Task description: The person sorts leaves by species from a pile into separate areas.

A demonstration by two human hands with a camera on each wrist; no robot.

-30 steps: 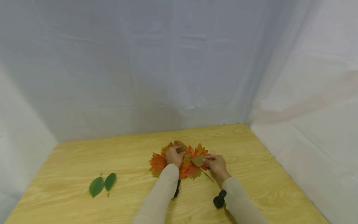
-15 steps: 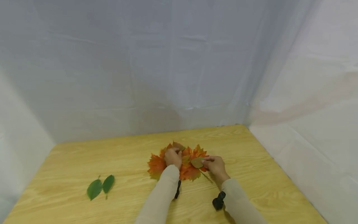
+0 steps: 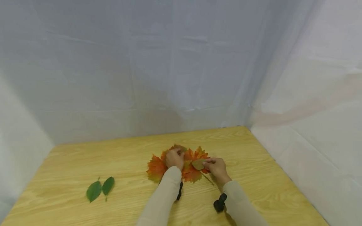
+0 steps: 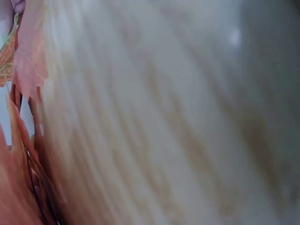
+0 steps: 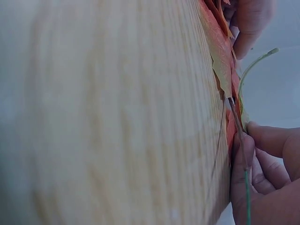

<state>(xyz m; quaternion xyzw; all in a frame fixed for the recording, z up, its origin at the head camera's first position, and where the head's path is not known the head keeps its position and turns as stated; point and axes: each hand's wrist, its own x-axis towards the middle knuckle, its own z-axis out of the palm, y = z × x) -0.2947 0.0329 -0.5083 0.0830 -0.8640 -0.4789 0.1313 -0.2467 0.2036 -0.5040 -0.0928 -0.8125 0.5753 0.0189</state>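
A spray of orange-red maple leaves (image 3: 156, 168) lies on the wooden table. Over its middle, my left hand (image 3: 174, 158) pinches a brownish leaf (image 3: 180, 147) with bent fingers, partly hiding the spray. On the right side, my right hand (image 3: 217, 168) pinches an olive-brown leaf (image 3: 198, 164) between thumb and fingers, above the maple leaves. In the right wrist view this leaf's pale curved stalk (image 5: 253, 65) sticks out, and a thin stem (image 5: 240, 126) passes by the fingers. The left wrist view catches only reddish leaf edges (image 4: 30, 56) at its left border.
Two green leaves (image 3: 94, 191) lie side by side on the table (image 3: 130, 188) at the left. A black wrist camera (image 3: 220, 203) is strapped by the right sleeve. Pale sheeting (image 3: 175, 78) hangs behind the table and along its sides.
Both hands keep their holds on the leaves and barely move. The whole head view shifts slightly, so the green leaves and the spray appear a little further left and lower.
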